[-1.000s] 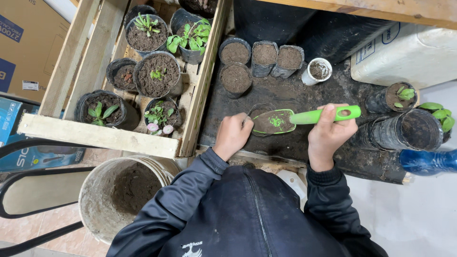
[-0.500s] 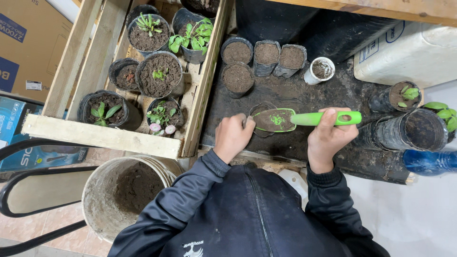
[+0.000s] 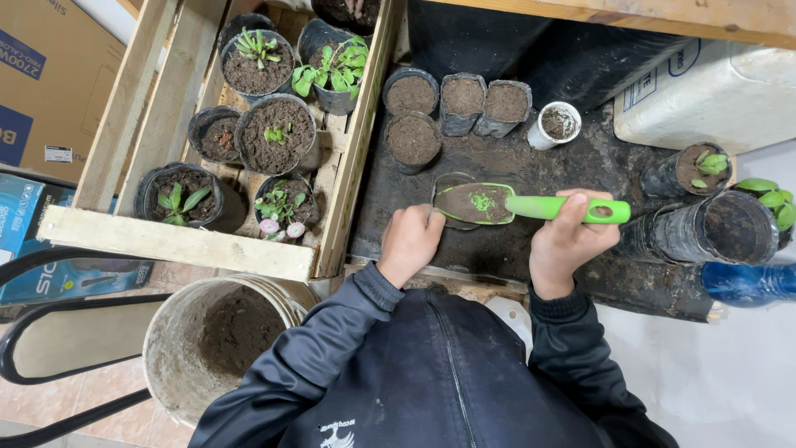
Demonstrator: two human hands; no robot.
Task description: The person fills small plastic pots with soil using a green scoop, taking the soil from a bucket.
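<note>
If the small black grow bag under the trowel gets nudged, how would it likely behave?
The small black bag looks thin and soft-walled, so it probably buckles rather than slides. The left hand steadies it, suggesting it tips easily. The green trowel, in the right hand, carries soil above it.

The trowel (image 3: 497, 204) blade covers most of the small pot (image 3: 448, 184) under it, so its fill can't be read. The left hand (image 3: 409, 243) hides its own fingertips. At the counter's right end a blue bottle (image 3: 746, 282) runs off the edge; the crate (image 3: 174, 241) is cut off at the top.
</note>
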